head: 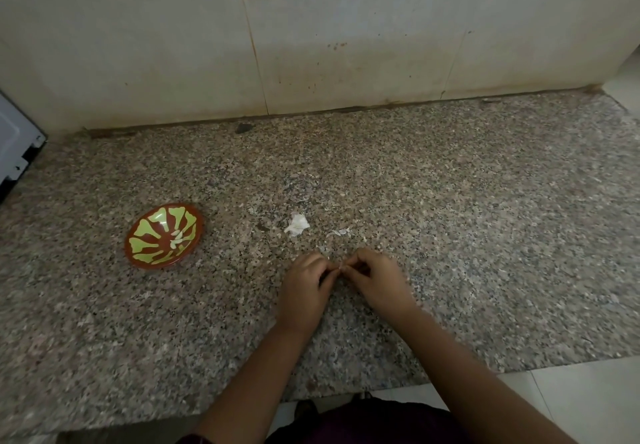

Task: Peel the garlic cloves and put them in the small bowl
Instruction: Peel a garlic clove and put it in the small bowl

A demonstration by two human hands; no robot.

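Garlic clove (pixel 338 268), barely visible, was pinched between fingers of left hand (pixel 304 287) and right hand (pixel 377 282); small bowl (pixel 145 263) lay at nine o'clock, nearer the left.

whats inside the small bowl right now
A few pale peeled garlic cloves lie near the middle of the small bowl, uncovered; their count is blurred. The left hand and right hand pinch a small pale piece, mostly hidden.
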